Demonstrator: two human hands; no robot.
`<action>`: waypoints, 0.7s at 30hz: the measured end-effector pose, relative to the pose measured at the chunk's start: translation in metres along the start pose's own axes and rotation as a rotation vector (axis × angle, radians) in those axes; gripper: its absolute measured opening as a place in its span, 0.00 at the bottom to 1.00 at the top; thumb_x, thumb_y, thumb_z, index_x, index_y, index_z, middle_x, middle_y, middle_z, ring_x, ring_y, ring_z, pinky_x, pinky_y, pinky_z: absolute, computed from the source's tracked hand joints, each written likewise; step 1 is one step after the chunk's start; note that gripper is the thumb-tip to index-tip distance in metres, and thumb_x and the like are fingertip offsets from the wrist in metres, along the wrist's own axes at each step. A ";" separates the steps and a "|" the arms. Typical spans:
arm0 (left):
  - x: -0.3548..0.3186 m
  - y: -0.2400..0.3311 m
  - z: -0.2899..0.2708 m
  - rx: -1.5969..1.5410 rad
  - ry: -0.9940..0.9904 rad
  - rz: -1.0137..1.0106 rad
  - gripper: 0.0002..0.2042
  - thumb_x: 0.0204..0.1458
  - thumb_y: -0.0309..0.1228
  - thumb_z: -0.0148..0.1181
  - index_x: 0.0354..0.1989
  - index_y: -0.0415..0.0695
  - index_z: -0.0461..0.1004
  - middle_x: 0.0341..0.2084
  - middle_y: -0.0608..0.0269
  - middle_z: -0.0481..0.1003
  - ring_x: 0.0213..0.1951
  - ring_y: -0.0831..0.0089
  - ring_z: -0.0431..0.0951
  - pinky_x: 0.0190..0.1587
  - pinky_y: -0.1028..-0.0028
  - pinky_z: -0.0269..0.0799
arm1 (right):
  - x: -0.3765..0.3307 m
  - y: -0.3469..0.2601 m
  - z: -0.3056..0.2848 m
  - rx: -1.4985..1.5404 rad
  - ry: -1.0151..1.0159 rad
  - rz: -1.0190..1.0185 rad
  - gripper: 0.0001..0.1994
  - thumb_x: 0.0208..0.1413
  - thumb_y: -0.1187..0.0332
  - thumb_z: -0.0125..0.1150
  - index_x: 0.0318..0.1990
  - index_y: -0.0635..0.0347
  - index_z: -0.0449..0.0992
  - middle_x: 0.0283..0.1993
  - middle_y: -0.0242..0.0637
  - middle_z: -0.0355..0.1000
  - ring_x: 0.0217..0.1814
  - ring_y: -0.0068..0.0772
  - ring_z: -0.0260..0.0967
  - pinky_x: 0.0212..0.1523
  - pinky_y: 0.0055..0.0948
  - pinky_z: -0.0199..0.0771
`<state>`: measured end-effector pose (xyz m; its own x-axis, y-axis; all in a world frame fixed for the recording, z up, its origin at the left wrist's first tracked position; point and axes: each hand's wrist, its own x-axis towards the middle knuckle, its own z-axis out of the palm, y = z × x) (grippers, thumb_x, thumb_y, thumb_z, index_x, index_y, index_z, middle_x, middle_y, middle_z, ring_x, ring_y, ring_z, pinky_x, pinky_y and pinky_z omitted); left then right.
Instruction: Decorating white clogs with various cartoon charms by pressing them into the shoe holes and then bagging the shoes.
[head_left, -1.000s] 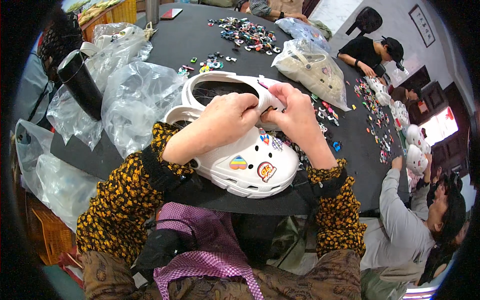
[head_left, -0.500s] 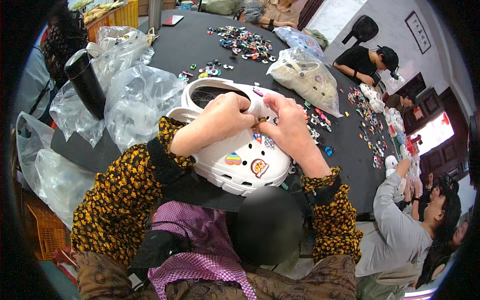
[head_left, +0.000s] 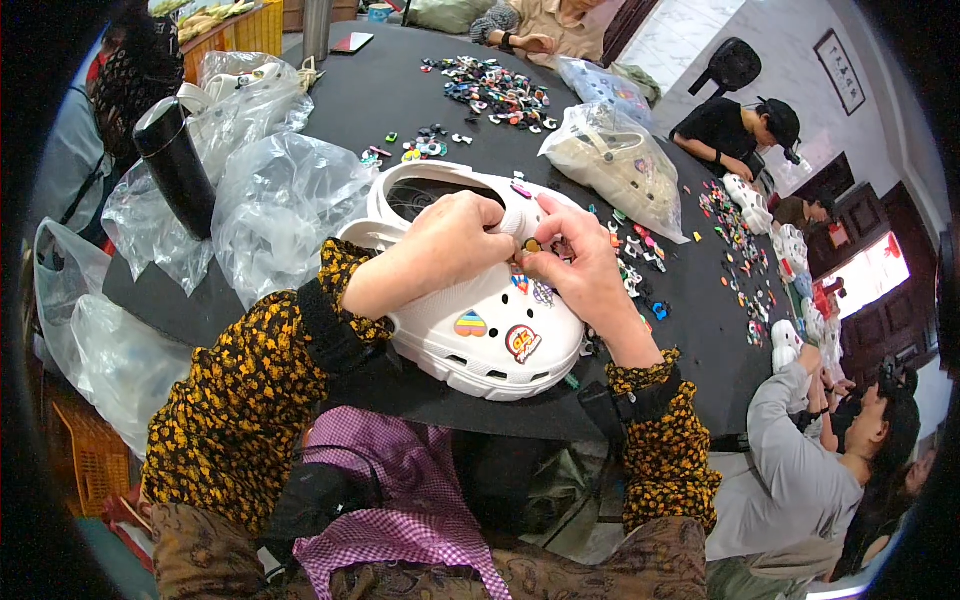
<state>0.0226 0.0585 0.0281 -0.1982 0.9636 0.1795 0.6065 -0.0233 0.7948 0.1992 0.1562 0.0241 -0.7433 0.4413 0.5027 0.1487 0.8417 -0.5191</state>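
Note:
A pair of white foam clogs [head_left: 475,285] rests on the dark table in front of me, toes to the right. On the nearer upper sit a rainbow heart charm [head_left: 470,323] and a round red charm [head_left: 523,344], among open black holes. My left hand [head_left: 435,245] is closed over the clog's upper, its fingertips curled in near the top. Close beside it, my right hand [head_left: 580,265] pinches a small dark yellow charm [head_left: 531,244] between thumb and finger, right at the clog's surface. The fingers partly hide the spot beneath.
Loose charms lie in a pile [head_left: 495,92] at the far side and scattered [head_left: 735,245] to the right. Bagged clogs [head_left: 620,165] stand beyond my right hand. At left are clear plastic bags [head_left: 285,205] and a black bottle [head_left: 178,170]. Other people work around the table.
The small dark yellow charm shows more plainly between my right fingers, which have shifted slightly. My left hand keeps its hold on the clog. Across the table, a person's hand has lifted.

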 end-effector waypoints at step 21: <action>-0.001 -0.006 -0.001 -0.130 0.007 0.104 0.13 0.49 0.33 0.52 0.32 0.34 0.76 0.21 0.53 0.76 0.26 0.71 0.76 0.32 0.69 0.70 | 0.005 0.022 0.004 0.129 0.021 0.051 0.15 0.37 0.73 0.70 0.35 0.57 0.72 0.57 0.48 0.68 0.58 0.42 0.63 0.59 0.36 0.55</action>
<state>0.0185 0.0573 0.0234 -0.1447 0.9524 0.2682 0.5192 -0.1577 0.8400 0.1959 0.1756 0.0126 -0.7233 0.4896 0.4870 0.0999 0.7720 -0.6277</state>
